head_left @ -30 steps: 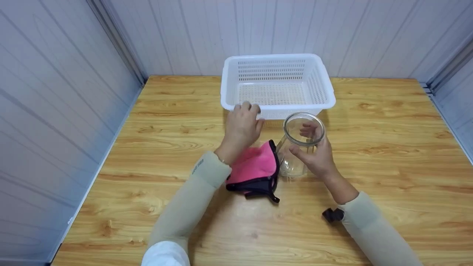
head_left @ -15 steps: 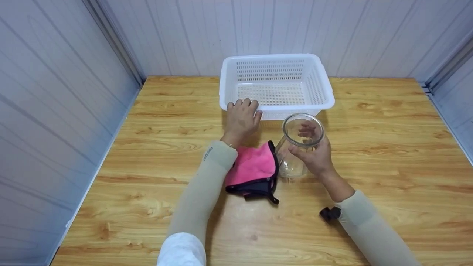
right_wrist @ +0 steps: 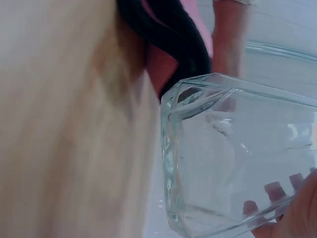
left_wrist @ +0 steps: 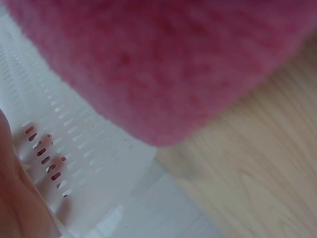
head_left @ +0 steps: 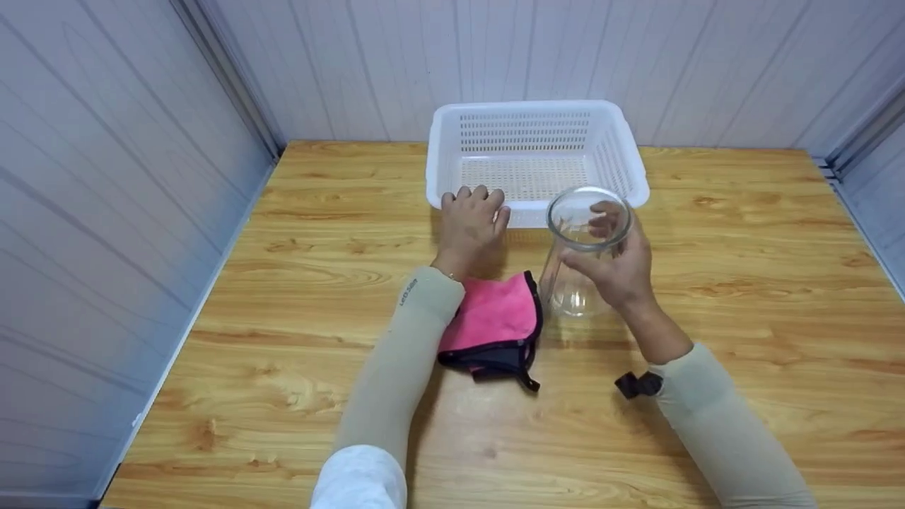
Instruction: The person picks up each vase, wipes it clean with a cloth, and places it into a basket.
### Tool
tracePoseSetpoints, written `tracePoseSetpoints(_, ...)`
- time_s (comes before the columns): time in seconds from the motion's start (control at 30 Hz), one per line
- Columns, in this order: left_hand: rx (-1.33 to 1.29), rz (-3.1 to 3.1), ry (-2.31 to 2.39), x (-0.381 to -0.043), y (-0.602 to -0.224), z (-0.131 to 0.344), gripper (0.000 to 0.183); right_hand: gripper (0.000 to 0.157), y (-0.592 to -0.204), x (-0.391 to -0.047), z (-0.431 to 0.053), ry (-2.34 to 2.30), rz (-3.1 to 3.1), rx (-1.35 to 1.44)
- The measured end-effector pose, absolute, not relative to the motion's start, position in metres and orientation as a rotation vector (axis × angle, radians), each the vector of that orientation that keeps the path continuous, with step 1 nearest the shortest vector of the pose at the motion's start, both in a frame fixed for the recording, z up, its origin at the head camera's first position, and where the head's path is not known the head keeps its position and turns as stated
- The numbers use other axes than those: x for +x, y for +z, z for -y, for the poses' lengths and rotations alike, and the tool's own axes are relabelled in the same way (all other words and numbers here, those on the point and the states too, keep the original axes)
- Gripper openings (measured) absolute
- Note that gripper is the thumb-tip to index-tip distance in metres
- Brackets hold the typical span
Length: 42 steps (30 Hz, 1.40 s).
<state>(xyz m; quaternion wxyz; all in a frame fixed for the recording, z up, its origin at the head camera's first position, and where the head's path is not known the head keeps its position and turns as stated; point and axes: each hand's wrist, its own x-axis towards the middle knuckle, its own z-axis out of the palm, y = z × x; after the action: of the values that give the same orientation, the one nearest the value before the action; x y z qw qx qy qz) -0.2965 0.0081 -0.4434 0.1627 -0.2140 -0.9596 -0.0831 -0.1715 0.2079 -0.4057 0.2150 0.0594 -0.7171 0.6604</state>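
Note:
My left hand [head_left: 470, 223] grips the near rim of a white plastic basket [head_left: 537, 205], left of its middle. In the left wrist view, fingertips show through the slots in the basket wall [left_wrist: 99, 158]. My right hand [head_left: 623, 272] holds a clear glass jar [head_left: 574, 283] from its right side, thumb in front and fingers behind. The jar has a thick round rim and an angular base, seen in the right wrist view [right_wrist: 233, 144]. Its top overlaps the basket's front right in the head view. Beneath my left wrist lies a folded pink cloth [head_left: 498, 314] with black edging.
The basket stands by the back wall [head_left: 523, 49], with nothing seen inside it. The cloth's black strap [head_left: 529, 382] points toward the front of the wooden table [head_left: 283, 396]. A panelled wall [head_left: 120, 212] borders the left side.
My left hand has come down onto the basket's near rim and stayed there. My right hand has moved the glass jar up and away from me, toward the basket. The cloth lies still.

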Motion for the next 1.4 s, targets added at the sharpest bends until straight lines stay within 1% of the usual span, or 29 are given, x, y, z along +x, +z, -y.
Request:
tracePoseSetpoints(0.4,-0.600,2.780,-0.249,-0.295,-0.441,-0.008,0.039,0.074,-0.346,-0.203,-0.213,1.609,2.240,0.105)
tracePoseSetpoints(0.73,-0.582,2.803,-0.212,-0.297,-0.439,-0.009,0.038,0.069,-0.315,-0.234,-0.213,1.299,2.382,0.170)
tracePoseSetpoints(1.07,-0.597,2.764,-0.243,-0.297,-0.443,-0.008,0.036,0.079,-0.313,-0.270,-0.205,0.969,2.518,0.198)
tracePoseSetpoints(1.17,-0.589,2.784,-0.240,-0.298,-0.444,-0.008,0.037,0.082,-0.320,-0.280,-0.200,0.851,2.549,0.227)
tracePoseSetpoints(1.4,-0.579,2.828,-0.219,-0.299,-0.441,-0.011,0.043,0.081,-0.341,-0.299,-0.199,0.689,2.537,0.313)
